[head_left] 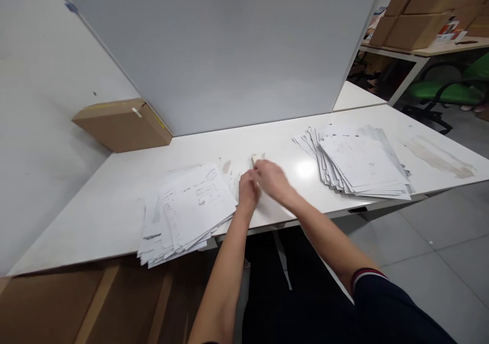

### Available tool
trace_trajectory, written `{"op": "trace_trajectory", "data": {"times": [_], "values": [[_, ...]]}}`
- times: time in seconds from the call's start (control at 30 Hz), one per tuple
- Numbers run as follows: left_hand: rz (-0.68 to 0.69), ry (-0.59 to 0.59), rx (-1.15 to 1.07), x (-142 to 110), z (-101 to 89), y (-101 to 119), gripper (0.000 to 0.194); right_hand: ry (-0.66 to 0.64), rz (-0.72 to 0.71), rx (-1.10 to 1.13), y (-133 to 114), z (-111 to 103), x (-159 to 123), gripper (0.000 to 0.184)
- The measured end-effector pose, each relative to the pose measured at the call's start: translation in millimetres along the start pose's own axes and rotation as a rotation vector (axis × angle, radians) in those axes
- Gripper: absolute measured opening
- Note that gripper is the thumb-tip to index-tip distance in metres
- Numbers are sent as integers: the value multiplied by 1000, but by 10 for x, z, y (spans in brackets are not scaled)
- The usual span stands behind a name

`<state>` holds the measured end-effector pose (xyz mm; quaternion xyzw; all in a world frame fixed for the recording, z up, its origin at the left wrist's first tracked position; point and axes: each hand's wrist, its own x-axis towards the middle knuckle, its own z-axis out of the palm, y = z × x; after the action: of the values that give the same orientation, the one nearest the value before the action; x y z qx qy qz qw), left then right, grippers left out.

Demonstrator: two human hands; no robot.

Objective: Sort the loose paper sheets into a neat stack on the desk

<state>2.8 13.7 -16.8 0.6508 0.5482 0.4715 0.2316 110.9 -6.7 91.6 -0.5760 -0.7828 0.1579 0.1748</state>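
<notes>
on the table (103, 221), one paper stack (198, 206) lies left, jutting past the front edge, and another stack (364, 163) lies right. between them, nearer the left one, sits a small piece (255, 157). a carton (130, 129) stands at the back left, beside a panel (229, 53) along the back edge. behind right, boxes (416, 30) stand on a second table (416, 52).

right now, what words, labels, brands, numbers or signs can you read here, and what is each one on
No text can be read.
Left paper stack: dark lines and an oval mark, too small to read.
Right paper stack: faint marks, too small to read.
Small pale item between the stacks: too blurred to tell.
Orange-and-white items at far right: too small and blurred.
</notes>
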Motion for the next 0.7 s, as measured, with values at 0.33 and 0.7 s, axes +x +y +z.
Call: {"op": "trace_trajectory", "data": {"times": [0.33, 0.7], "values": [[149, -33, 323, -31, 10, -22, 60, 142, 688, -387, 1892, -636, -426, 45], [134, -10, 286, -25, 0, -21, 53, 209, 607, -408, 1833, -717, -533, 37]]}}
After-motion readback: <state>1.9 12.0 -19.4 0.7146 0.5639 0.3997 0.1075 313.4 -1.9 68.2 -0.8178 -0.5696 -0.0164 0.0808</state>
